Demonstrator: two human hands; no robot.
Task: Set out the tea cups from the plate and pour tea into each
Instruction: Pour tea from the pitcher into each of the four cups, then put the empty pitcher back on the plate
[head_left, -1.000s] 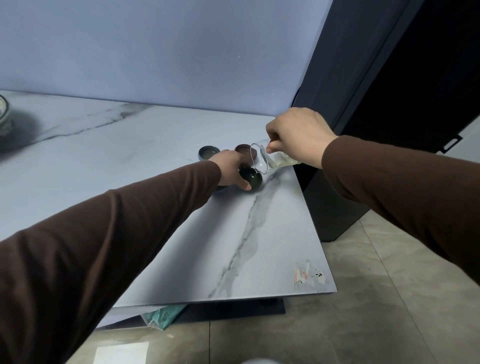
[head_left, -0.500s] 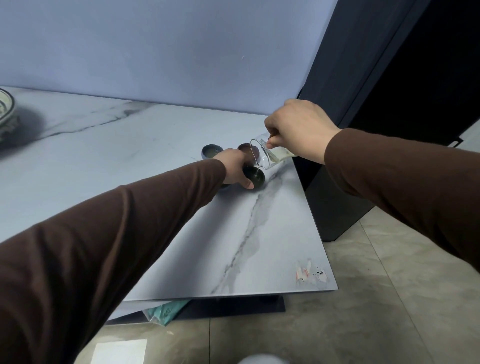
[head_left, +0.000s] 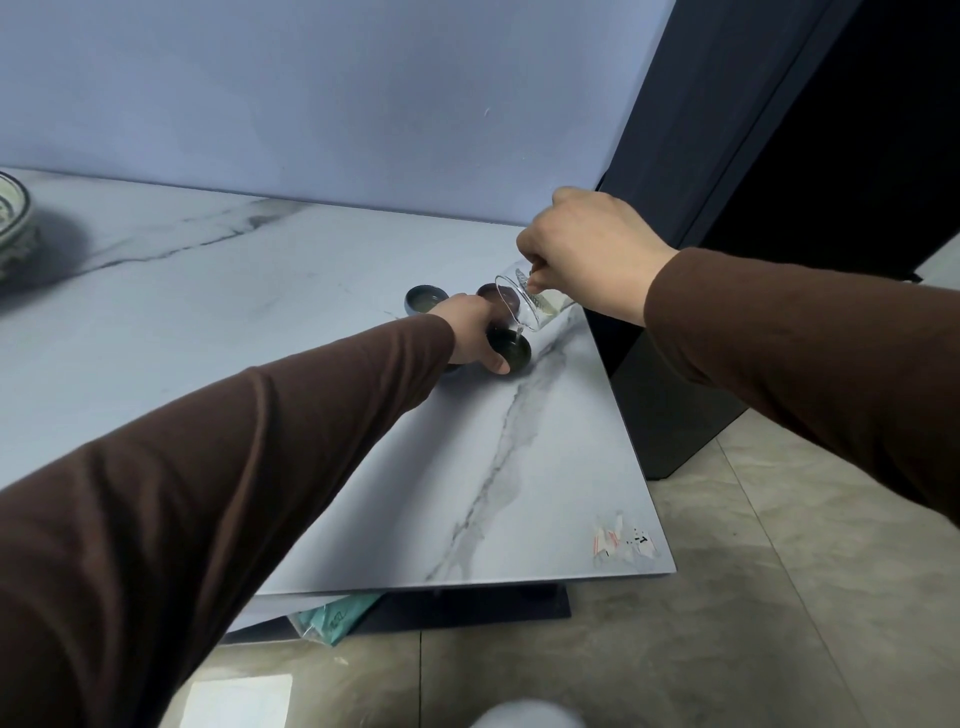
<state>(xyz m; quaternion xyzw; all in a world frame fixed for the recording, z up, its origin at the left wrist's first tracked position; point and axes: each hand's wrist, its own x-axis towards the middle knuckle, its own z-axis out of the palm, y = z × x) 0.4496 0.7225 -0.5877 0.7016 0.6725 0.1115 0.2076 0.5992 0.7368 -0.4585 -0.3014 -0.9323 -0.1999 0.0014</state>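
Observation:
My left hand (head_left: 475, 338) grips a small dark tea cup (head_left: 514, 354) standing near the right edge of the marble table (head_left: 291, 332). Above it my right hand (head_left: 587, 249) holds a clear glass pitcher (head_left: 530, 304) tipped steeply, its spout over the dark cup, and a thin stream of pale tea runs into the cup. Two more cups stand just behind: a grey-blue one (head_left: 426, 299) with tea in it and a brown one (head_left: 493, 294), partly hidden by the pitcher and my left hand.
A patterned bowl or plate (head_left: 11, 223) sits at the far left edge of the table. A dark cabinet (head_left: 670, 405) stands right beside the table's right edge. Tiled floor (head_left: 727, 597) lies below; a teal packet (head_left: 332, 618) pokes out under the tabletop.
My right hand has risen and tipped the pitcher more steeply. My left hand and the dark cup stay in place.

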